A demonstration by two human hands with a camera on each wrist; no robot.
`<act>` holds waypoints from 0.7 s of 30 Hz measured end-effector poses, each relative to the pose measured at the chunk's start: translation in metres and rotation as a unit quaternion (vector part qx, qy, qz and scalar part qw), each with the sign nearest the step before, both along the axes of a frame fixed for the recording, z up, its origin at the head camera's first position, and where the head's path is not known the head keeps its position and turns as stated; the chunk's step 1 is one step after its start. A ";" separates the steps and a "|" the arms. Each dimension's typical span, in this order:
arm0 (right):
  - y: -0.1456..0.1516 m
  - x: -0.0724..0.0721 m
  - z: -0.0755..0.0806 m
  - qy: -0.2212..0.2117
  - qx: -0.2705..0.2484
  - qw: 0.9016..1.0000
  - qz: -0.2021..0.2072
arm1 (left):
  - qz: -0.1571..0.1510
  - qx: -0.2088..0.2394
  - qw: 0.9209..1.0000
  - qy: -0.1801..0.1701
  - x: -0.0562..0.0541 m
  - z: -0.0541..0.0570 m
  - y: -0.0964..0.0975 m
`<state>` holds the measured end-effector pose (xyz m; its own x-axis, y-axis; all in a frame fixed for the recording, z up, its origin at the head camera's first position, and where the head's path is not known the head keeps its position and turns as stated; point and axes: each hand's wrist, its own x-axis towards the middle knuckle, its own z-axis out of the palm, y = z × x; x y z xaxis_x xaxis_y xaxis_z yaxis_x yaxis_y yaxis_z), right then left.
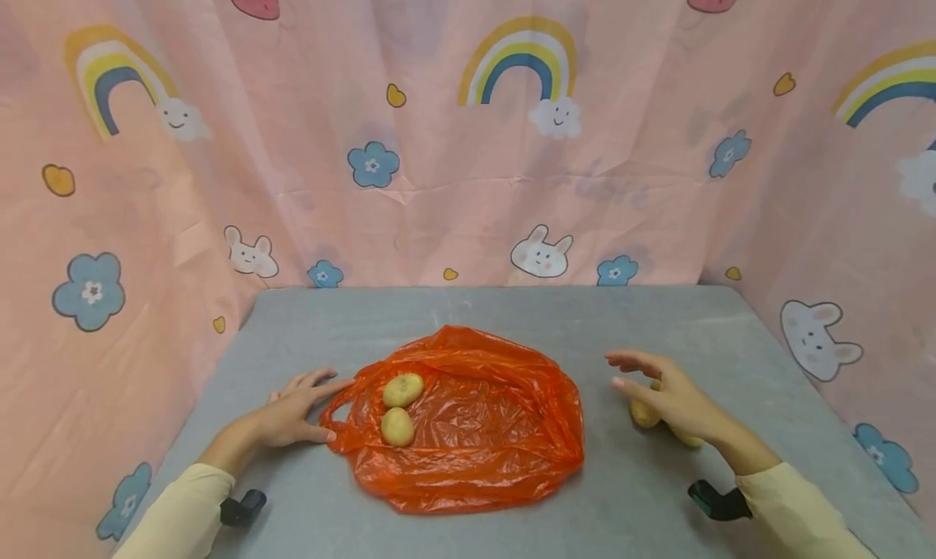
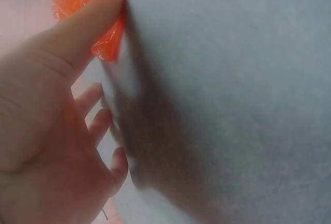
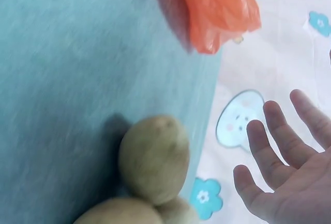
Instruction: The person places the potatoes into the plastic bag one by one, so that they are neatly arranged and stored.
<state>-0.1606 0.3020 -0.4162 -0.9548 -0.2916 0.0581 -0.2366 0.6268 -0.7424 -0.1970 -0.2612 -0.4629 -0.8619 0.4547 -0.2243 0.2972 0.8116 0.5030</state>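
A crinkled orange plastic bag (image 1: 483, 413) lies flat mid-table. Two potatoes, an upper one (image 1: 403, 390) and a lower one (image 1: 398, 426), rest at its left end beside the handle loop. My left hand (image 1: 296, 411) reaches that loop with spread fingers; in the left wrist view its thumb (image 2: 90, 22) touches the orange plastic. To the right of the bag, my right hand (image 1: 680, 400) is held over more potatoes (image 1: 645, 413), partly hiding them. Three potatoes (image 3: 155, 159) show in the right wrist view, apart from the extended fingers (image 3: 276, 154), which hold nothing.
The grey table (image 1: 512, 303) meets a pink patterned curtain (image 1: 439, 218) at its back and sides. Dark bands, one at the left wrist (image 1: 244, 508) and one at the right wrist (image 1: 719, 502), stick out over the table near the cream sleeves.
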 end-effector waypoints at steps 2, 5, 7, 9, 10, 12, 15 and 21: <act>0.008 0.001 -0.003 0.005 0.002 1.000 -0.002 | 0.003 -0.002 1.000 -0.005 0.000 0.000 0.001; 0.019 0.003 -0.006 0.006 0.000 1.000 -0.005 | 0.002 -0.003 1.000 -0.003 -0.001 0.000 0.002; 0.025 0.005 -0.008 0.006 0.006 1.000 -0.009 | 0.002 -0.003 1.000 -0.002 -0.001 0.000 0.003; 0.032 0.007 -0.008 0.003 0.015 1.000 -0.015 | 0.002 -0.002 1.000 0.000 -0.001 0.000 0.003; 0.034 0.008 -0.009 0.000 0.018 1.000 -0.020 | 0.002 -0.001 1.000 0.000 -0.001 0.000 0.002; 0.040 0.011 -0.011 0.001 0.026 0.999 -0.029 | 0.002 0.000 1.000 0.000 -0.001 0.000 0.002; 0.047 0.016 -0.015 0.004 0.031 0.999 -0.038 | 0.004 0.000 1.000 -0.001 0.000 0.001 0.001; 0.061 0.023 -0.026 0.022 0.040 0.998 -0.053 | 0.005 -0.002 1.000 -0.002 0.001 0.002 0.001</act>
<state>-0.1377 0.3631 -0.4423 -0.9775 -0.1944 0.0820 -0.1976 0.7069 -0.6792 -0.1960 -0.2601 -0.4613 -0.8653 0.4460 -0.2289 0.2879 0.8160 0.5013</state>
